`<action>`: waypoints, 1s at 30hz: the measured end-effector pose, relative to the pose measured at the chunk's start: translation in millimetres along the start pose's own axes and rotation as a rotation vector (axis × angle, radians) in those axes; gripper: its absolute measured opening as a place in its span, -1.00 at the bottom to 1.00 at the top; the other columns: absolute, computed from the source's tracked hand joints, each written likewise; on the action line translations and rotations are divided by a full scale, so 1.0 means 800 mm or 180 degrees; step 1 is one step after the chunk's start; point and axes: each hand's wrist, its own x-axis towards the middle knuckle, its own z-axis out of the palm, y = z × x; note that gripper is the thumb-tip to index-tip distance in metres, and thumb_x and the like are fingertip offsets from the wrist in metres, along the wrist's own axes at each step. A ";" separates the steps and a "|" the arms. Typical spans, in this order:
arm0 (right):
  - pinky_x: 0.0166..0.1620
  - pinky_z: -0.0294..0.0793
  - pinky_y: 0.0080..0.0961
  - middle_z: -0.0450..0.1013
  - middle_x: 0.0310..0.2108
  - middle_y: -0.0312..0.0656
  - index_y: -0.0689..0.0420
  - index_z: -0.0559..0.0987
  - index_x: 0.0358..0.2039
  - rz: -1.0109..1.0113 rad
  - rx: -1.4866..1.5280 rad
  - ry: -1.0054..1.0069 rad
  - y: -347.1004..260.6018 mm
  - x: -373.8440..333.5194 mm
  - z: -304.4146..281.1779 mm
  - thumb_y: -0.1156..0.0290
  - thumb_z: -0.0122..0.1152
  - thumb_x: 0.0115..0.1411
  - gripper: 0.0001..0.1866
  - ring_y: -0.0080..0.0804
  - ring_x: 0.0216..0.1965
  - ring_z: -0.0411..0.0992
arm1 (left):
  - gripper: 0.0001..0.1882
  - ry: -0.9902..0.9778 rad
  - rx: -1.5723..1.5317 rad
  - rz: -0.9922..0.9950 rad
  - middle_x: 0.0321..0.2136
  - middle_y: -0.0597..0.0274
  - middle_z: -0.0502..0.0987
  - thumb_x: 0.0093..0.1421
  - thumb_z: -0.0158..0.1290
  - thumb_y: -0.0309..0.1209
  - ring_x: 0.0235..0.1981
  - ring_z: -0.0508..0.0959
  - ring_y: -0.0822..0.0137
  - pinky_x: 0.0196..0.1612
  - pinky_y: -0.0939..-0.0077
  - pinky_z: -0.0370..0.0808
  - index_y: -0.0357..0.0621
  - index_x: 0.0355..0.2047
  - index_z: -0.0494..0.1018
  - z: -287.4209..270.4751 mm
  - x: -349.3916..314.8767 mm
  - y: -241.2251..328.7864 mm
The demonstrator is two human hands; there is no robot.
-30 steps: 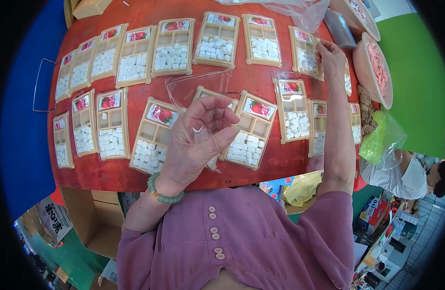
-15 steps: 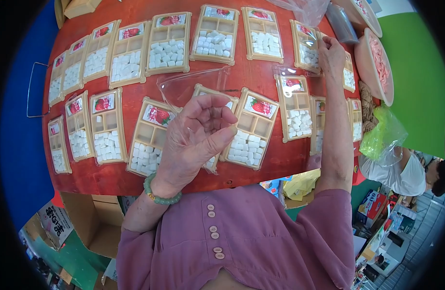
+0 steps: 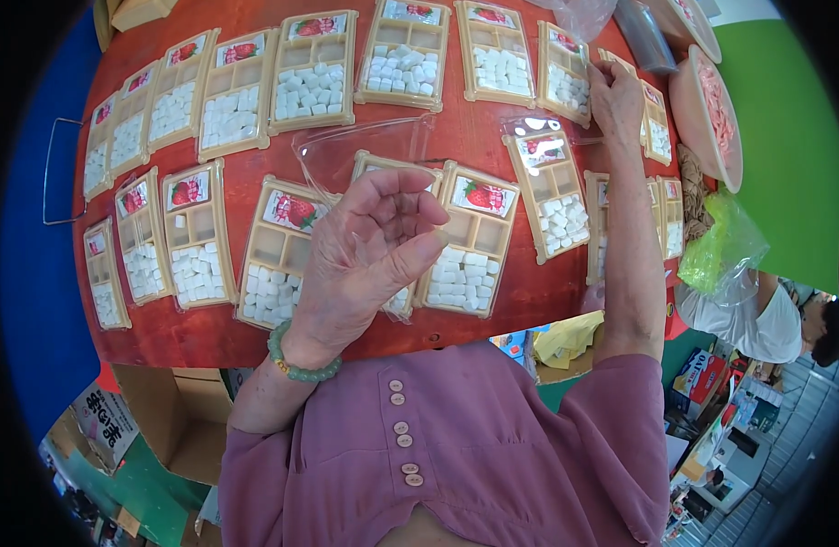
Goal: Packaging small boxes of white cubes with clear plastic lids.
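Note:
My left hand [image 3: 369, 251] hovers over the near middle of the table, its fingers curled and a gap between thumb and index tip. Nothing shows in it. Under it are a mostly hidden beige tray [image 3: 374, 164] and a clear plastic lid [image 3: 346, 150]. My right hand [image 3: 618, 100] reaches to the far right, its bent fingers closed at the edge between a sectioned tray of white marshmallow-like pieces [image 3: 567, 82] and a partly hidden tray [image 3: 611, 59]. What its fingertips hold is hidden. Another tray [image 3: 549, 182] lies left of my right forearm, with clear plastic over its top.
Two rows of similar trays, each with a strawberry-printed packet, cover the red table [image 3: 191, 333]. At right stand a tub of pink pieces [image 3: 688, 118], a rolled clear plastic piece [image 3: 645, 38] and a yellow-green bag [image 3: 711, 251]. A person in white [image 3: 756, 324] sits beyond.
The view has shifted slightly, so the table sits higher. The tray left of my right hand and the plastic-topped one below it now sit at slightly different angles. My left hand keeps its pose.

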 end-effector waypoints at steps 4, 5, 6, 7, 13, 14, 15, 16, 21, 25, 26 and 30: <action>-0.39 0.36 -0.72 0.50 -0.48 -0.28 0.29 0.54 -0.25 0.0472 0.1259 -0.0187 0.020 0.007 -0.003 0.33 0.17 0.14 -0.73 -0.59 -0.47 0.42 | -0.54 -0.0053 0.0069 0.0020 -0.23 0.20 0.43 0.10 0.08 -0.55 -0.18 0.44 0.46 -0.05 0.59 0.40 -0.31 0.02 0.24 -0.003 0.002 -0.001; -0.39 0.36 -0.72 0.50 -0.48 -0.28 0.29 0.54 -0.25 0.0468 0.1258 -0.0200 0.015 0.005 -0.008 0.33 0.17 0.14 -0.73 -0.59 -0.47 0.42 | -0.54 -0.0057 0.0055 -0.0001 -0.23 0.20 0.43 0.10 0.08 -0.55 -0.17 0.44 0.46 -0.05 0.59 0.40 -0.31 0.02 0.24 -0.003 0.001 -0.001; -0.44 0.32 -0.76 0.47 -0.49 -0.32 0.27 0.53 -0.27 0.0782 0.1673 -0.0409 0.008 0.003 -0.018 0.36 0.18 0.14 -0.76 -0.63 -0.51 0.38 | -0.54 -0.0044 0.0050 -0.0002 -0.23 0.20 0.43 0.10 0.08 -0.55 -0.17 0.44 0.46 -0.05 0.59 0.40 -0.31 0.02 0.24 -0.003 0.001 -0.001; -0.49 0.28 -0.80 0.44 -0.51 -0.37 0.26 0.52 -0.30 0.1098 0.2085 -0.0620 0.003 0.003 -0.024 0.39 0.20 0.14 -0.80 -0.68 -0.54 0.34 | -0.54 -0.0016 0.0054 0.0031 -0.23 0.20 0.42 0.10 0.08 -0.55 -0.17 0.44 0.45 -0.05 0.58 0.40 -0.31 0.02 0.24 -0.003 0.000 -0.001; -0.56 0.27 -0.76 0.40 -0.52 -0.35 0.24 0.50 -0.30 0.1388 0.2807 -0.0897 0.021 0.028 -0.031 0.47 0.18 0.14 -0.86 -0.67 -0.57 0.30 | -0.54 -0.0047 0.0067 0.0049 -0.23 0.20 0.42 0.10 0.08 -0.54 -0.18 0.44 0.45 -0.05 0.57 0.40 -0.30 0.02 0.25 -0.001 0.003 -0.001; -0.56 0.27 -0.76 0.40 -0.52 -0.35 0.24 0.50 -0.30 0.1385 0.2808 -0.0914 0.021 0.028 -0.031 0.47 0.18 0.14 -0.86 -0.67 -0.57 0.30 | -0.54 -0.0015 0.0056 0.0067 -0.23 0.20 0.42 0.10 0.08 -0.54 -0.18 0.43 0.45 -0.05 0.57 0.40 -0.30 0.02 0.25 -0.001 0.003 -0.001; -0.56 0.27 -0.75 0.40 -0.52 -0.34 0.25 0.50 -0.29 0.1465 0.2951 -0.0911 0.019 0.028 -0.032 0.49 0.15 0.15 -0.86 -0.66 -0.57 0.30 | -0.54 0.0001 0.0054 0.0070 -0.23 0.20 0.42 0.10 0.08 -0.54 -0.18 0.43 0.45 -0.05 0.57 0.40 -0.30 0.02 0.25 -0.002 0.003 -0.001; -0.56 0.28 -0.75 0.40 -0.51 -0.33 0.25 0.49 -0.27 0.1546 0.3092 -0.0908 0.018 0.028 -0.032 0.50 0.13 0.16 -0.87 -0.64 -0.56 0.31 | -0.54 0.0005 0.0037 0.0040 -0.23 0.20 0.42 0.10 0.08 -0.54 -0.18 0.43 0.45 -0.05 0.57 0.40 -0.30 0.02 0.25 -0.004 0.003 -0.001; -0.56 0.30 -0.72 0.40 -0.52 -0.31 0.28 0.49 -0.24 0.1608 0.3191 -0.0906 0.018 0.034 -0.023 0.49 0.10 0.19 -0.84 -0.61 -0.56 0.31 | -0.54 -0.0037 0.0092 0.0062 -0.23 0.19 0.42 0.10 0.07 -0.55 -0.17 0.43 0.45 -0.06 0.56 0.40 -0.30 0.02 0.24 -0.003 0.003 -0.001; -0.57 0.32 -0.69 0.41 -0.52 -0.28 0.29 0.49 -0.23 0.1656 0.3140 -0.0719 0.033 0.054 -0.001 0.47 0.11 0.19 -0.82 -0.59 -0.56 0.32 | -0.54 -0.0062 0.0059 0.0066 -0.23 0.19 0.42 0.10 0.07 -0.55 -0.19 0.43 0.45 -0.06 0.57 0.40 -0.30 0.02 0.24 0.001 0.004 -0.001; -0.57 0.32 -0.69 0.41 -0.52 -0.28 0.29 0.49 -0.23 0.1646 0.3143 -0.0738 0.026 0.053 0.001 0.47 0.11 0.19 -0.82 -0.59 -0.56 0.32 | -0.54 -0.0027 0.0033 0.0070 -0.24 0.19 0.42 0.10 0.07 -0.55 -0.20 0.43 0.45 -0.07 0.57 0.40 -0.30 0.02 0.24 0.000 0.003 -0.001; -0.58 0.33 -0.68 0.42 -0.51 -0.26 0.29 0.49 -0.26 0.1518 0.2909 -0.0494 0.009 0.045 0.002 0.46 0.13 0.18 -0.83 -0.58 -0.57 0.35 | -0.54 -0.0018 0.0057 0.0055 -0.24 0.20 0.42 0.10 0.07 -0.56 -0.21 0.43 0.45 -0.07 0.58 0.39 -0.30 0.02 0.24 -0.006 0.001 -0.003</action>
